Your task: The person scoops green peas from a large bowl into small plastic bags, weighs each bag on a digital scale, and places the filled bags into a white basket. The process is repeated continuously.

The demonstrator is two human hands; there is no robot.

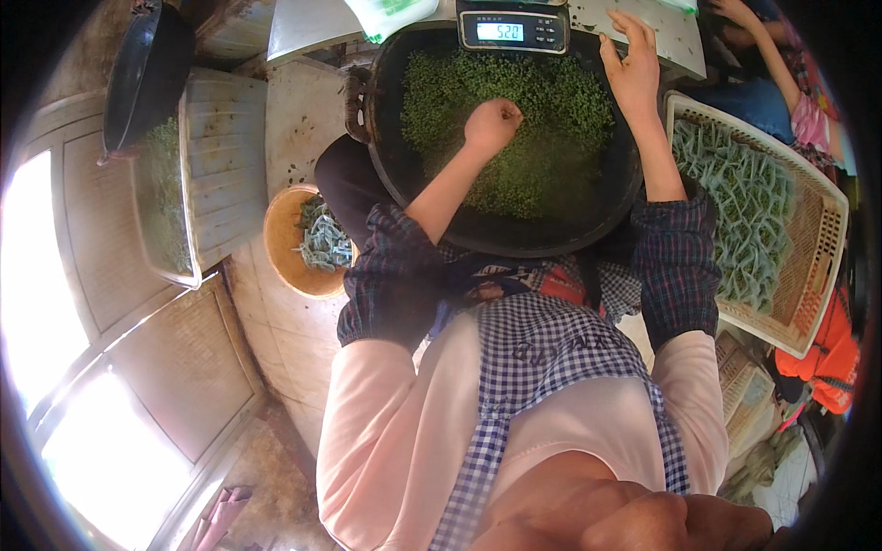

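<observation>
A wide dark pan (599, 227) with a side handle rests over my lap, holding a spread heap of small round green plant pieces (510, 82), perhaps green peppercorns. My left hand (490, 127) is curled above the heap, thumb side up; whether anything lies inside the fingers is hidden. Beyond the pan's far rim, a digital scale (513, 32) with a lit display sits at the table's edge. To its right, my right hand (632, 69) hangs over the pan's rim and the table edge, fingers apart and holding nothing.
White-and-green plastic bags (396, 14) lie on the light table (310, 27). At right, a plastic crate (813, 275) holds several filled clear bags (741, 213). A tan bucket (279, 251) with greenish strips stands left, below a bin (224, 158). Another person's arm (775, 69) shows at upper right.
</observation>
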